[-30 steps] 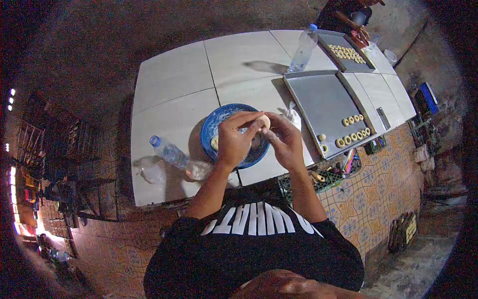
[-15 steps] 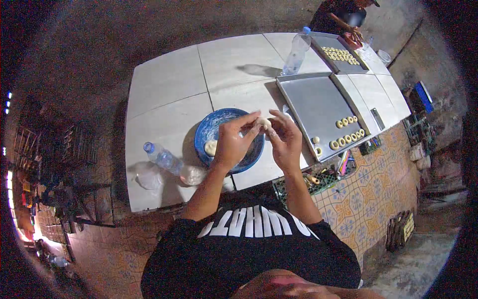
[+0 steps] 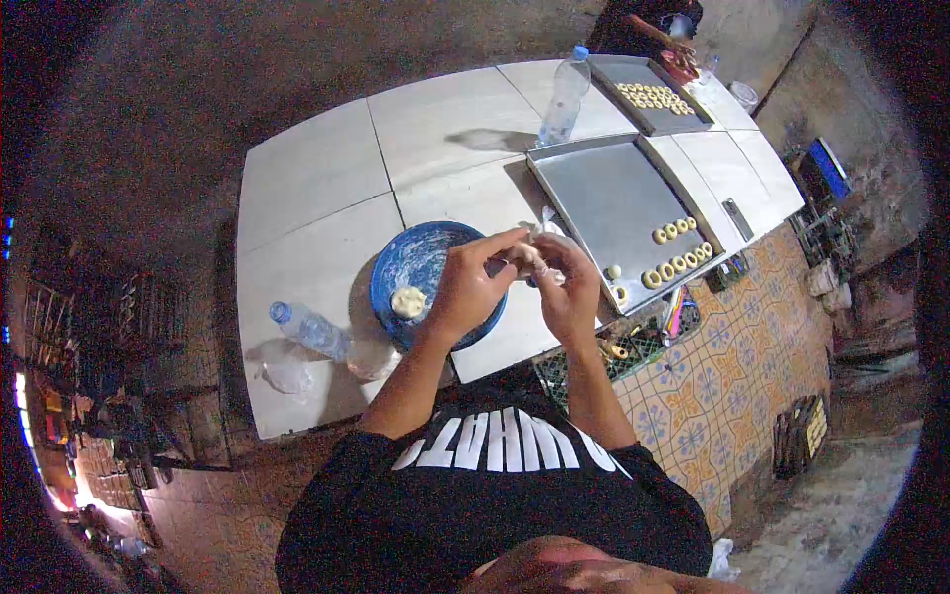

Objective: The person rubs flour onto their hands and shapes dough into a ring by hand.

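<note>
My left hand (image 3: 467, 287) and my right hand (image 3: 574, 289) meet over the right rim of a blue bowl (image 3: 379, 297). Between their fingertips they pinch a small piece of pale dough (image 3: 526, 256), partly covered by the fingers. Flour whitens some of my fingers. Inside the floury bowl lies a bigger lump of dough (image 3: 408, 302). Just right of my hands is a metal tray (image 3: 599, 193), with rows of small dough rings (image 3: 678, 265) along its near right part and a small dough ball (image 3: 615, 271) at its near corner.
A tall plastic bottle (image 3: 562, 99) stands behind the tray; another bottle (image 3: 309, 330) and clear bags (image 3: 289, 376) are left of the bowl. A second tray (image 3: 633, 74) of dough rings sits farther back, near another person (image 3: 653, 25). A phone-like dark object (image 3: 737, 219) lies at right.
The whole view has shifted a little, with the table sliding left. My fingers have shifted around the dough piece, and more of the lump in the bowl shows.
</note>
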`<state>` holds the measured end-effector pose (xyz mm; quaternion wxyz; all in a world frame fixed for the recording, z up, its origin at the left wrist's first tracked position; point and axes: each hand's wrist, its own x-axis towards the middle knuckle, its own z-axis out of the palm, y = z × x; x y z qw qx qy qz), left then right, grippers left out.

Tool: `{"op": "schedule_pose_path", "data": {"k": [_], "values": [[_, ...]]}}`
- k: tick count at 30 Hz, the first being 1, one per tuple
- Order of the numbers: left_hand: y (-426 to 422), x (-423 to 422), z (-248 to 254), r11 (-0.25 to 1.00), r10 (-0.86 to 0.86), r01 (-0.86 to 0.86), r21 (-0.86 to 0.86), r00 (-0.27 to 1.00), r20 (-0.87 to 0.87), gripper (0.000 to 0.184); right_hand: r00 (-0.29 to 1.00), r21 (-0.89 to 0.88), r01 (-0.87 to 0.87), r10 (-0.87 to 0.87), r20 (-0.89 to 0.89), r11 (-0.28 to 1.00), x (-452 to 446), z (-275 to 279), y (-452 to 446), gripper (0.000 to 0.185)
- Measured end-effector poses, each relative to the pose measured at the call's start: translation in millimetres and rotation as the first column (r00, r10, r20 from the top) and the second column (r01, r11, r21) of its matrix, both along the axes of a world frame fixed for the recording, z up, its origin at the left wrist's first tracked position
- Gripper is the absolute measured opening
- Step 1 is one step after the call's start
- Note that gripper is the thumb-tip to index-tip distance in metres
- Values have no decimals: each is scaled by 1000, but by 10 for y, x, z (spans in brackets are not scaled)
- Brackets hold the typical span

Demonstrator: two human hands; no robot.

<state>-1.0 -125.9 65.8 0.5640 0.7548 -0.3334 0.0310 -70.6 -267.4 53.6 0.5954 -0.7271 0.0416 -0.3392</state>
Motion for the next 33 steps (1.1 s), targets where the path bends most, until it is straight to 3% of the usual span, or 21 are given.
{"op": "schedule_pose_path", "data": {"k": [4, 6, 8, 11, 12, 15, 16, 18, 24, 29, 30, 33], "values": [[19, 32, -55, 994, 14, -20, 110, 999, 53, 39, 999, -346, -15, -1, -45, 938, -16, 100, -67, 31], [20, 33, -28, 991, 27, -43, 125, 992, 121, 35, 999, -285, -13, -1, -49, 959, -8, 53, -92, 29], [-5, 18, 23, 998, 37, -37, 54, 999, -2, 29, 993, -189, 8, -30, -115, 982, -30, 72, -94, 25], [-38, -22, 136, 998, 49, -52, -24, 996, -80, 20, 999, 99, 15, -11, -45, 995, -1, 21, -48, 25], [-46, -13, 121, 998, 56, -60, -30, 991, -121, 20, 999, -56, 46, -46, -9, 997, -9, 20, -64, 28], [-61, 2, 71, 994, 39, -59, -95, 978, -206, 20, 993, -245, -15, -14, -116, 970, -17, 85, -50, 29], [-65, 8, 54, 992, 33, -58, -111, 975, -219, 20, 991, -174, -53, 30, -132, 983, 1, 34, -50, 33], [-39, 11, 43, 988, -29, -14, -153, 961, -274, 21, 986, -238, -85, 47, -161, 968, -16, 102, -64, 35], [-15, 2, 10, 998, -24, 13, -56, 980, -199, 24, 960, -387, -90, -24, -279, 918, 11, 92, -95, 39], [11, -14, 60, 993, 112, -112, 34, 994, 0, 23, 987, -556, -21, -72, -144, 831, 77, 24, -87, 42], [2, -19, 37, 989, 134, -131, -63, 989, 55, 23, 987, -575, -5, -90, -136, 818, 85, 22, -77, 42], [17, -54, 53, 981, 178, -171, -97, 982, 70, 21, 985, -570, 44, -132, -113, 821, 87, 50, -30, 36]]}}
